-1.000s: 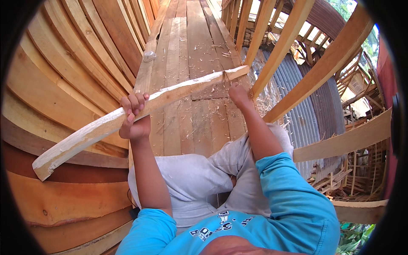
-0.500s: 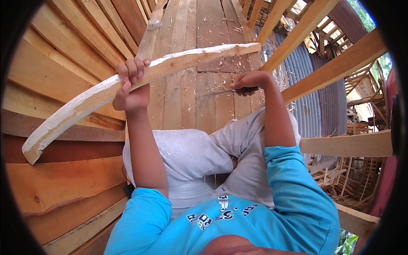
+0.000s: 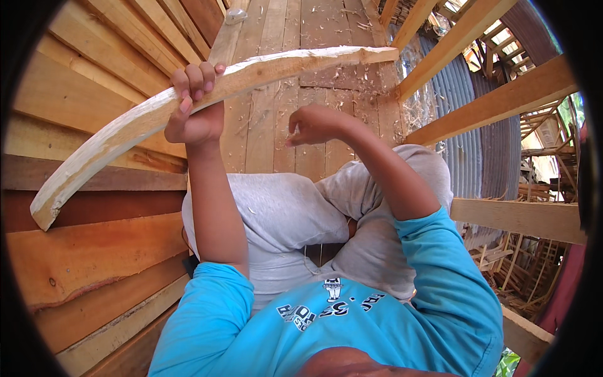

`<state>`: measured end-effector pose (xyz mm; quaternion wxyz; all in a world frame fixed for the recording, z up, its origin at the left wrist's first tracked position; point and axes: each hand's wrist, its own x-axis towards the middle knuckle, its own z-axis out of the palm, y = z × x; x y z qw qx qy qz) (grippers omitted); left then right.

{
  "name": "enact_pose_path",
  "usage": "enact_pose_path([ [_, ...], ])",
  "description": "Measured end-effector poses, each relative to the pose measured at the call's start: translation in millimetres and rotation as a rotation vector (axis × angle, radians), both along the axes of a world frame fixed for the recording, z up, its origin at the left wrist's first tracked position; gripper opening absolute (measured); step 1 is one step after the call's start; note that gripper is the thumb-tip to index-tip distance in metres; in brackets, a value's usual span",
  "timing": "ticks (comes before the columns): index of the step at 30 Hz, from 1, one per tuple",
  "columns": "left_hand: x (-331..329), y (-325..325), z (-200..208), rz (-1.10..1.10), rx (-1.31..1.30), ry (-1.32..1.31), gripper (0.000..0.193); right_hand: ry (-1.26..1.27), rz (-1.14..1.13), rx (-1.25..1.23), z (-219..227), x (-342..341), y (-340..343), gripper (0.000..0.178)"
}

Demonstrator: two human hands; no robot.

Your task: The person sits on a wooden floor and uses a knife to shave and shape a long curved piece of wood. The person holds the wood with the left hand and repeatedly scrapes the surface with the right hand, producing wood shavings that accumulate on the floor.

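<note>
A long, curved, partly shaved piece of wood, pale on its upper edge, slants from the lower left to the railing at the upper right. Around its middle my left hand is closed, fingers over the top and thumb on the near side. My right hand hovers above the floor on the near side of the wood, apart from it. Its fingers are curled, and whatever they hold is hidden behind the hand; no knife shows there now. Both forearms come from blue sleeves, and my grey-trousered legs are folded below.
Wood shavings lie scattered over the plank floor. Stacked boards rise close on the left. A slatted wooden railing borders the right, with corrugated metal sheets beyond it. A small clear object lies at the far left.
My right hand, which held a dark-handled knife, has moved left, and the knife no longer shows. The wood's far end has shifted slightly up and right; my left hand keeps its hold.
</note>
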<state>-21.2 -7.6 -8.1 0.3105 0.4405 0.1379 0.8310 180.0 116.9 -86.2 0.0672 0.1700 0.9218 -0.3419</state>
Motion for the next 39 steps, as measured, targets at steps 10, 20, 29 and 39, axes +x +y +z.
enact_pose_path([
  [10, 2.2, 1.4, 2.1, -0.005, -0.009, -0.006, 0.029, 0.121, 0.176, -0.140, 16.6, -20.3, -114.9, 0.053],
  [20, 1.9, 0.9, 2.0, -0.002, -0.010, -0.003, 0.029, 0.238, 0.370, -0.240, 27.0, -19.1, -129.2, 0.027],
  [29, -2.3, -4.3, 0.4, 0.015, -0.022, 0.013, 0.029, -0.235, 0.249, -0.293, 36.9, -14.1, -19.5, 0.014],
  [39, -3.3, -3.5, -0.3, 0.017, -0.012, 0.013, 0.029, -0.562, -0.067, 0.276, -61.2, 33.0, 77.6, 0.035],
])
